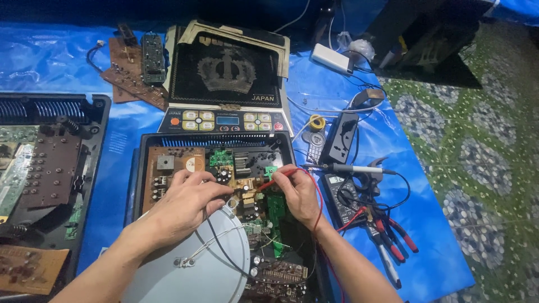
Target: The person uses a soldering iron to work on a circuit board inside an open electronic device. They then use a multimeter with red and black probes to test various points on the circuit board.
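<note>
An opened black appliance case [141,168] lies before me, with brown and green circuit boards [247,185] inside. My left hand [188,202] rests on the boards and pinches a black probe, whose black lead [222,247] runs down over a round silver plate [191,269]. My right hand [297,193] holds a red probe [275,180] with its tip down on the board. Its red lead [321,205] loops around my wrist toward a multimeter [339,196] on the right.
A black glass cooktop panel [227,73] with a button strip lies behind the case. A soldering iron [353,168], pliers with red handles [390,238], a power strip [341,137], loose boards [135,70] and another opened case [45,168] on the left lie on blue sheeting.
</note>
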